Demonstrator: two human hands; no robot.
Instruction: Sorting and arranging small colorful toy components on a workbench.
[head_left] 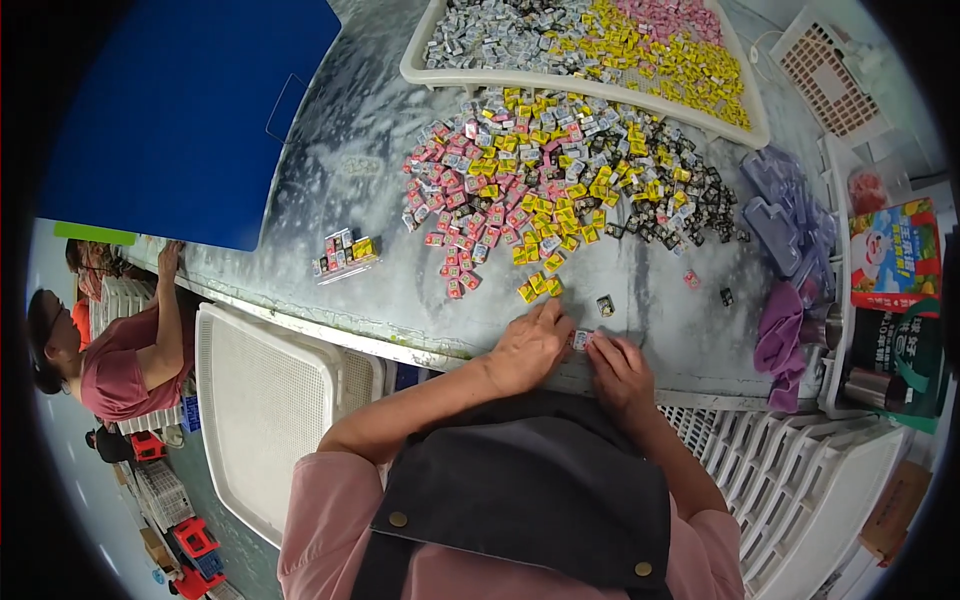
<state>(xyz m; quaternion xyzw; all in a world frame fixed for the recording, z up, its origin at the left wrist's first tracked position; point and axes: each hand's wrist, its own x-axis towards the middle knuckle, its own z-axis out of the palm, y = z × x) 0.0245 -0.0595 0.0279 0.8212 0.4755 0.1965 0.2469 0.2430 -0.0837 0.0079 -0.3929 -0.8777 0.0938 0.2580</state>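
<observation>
My right hand (622,372) is closed near the table's front edge, fingertips and thumb on a small white block (582,340) with dark print. Just left of that block, my left hand (530,350) rests with its fingers curled together; what they hold, if anything, is hidden. Its fingertips are close to a few small yellow blocks (540,288). A single black block (605,306) lies just beyond my hands. Farther off spreads a loose pile of small pink, yellow, white and black blocks (545,190). To the left, a clear tray of mixed blocks (345,256) sits on the table.
A white tray (590,90) heaped with blocks stands at the back. Purple plastic trays (785,215) and a purple cloth (780,335) lie at right, beside a red package (893,255). A blue board (180,120) covers the far left; another person (130,350) works beyond it.
</observation>
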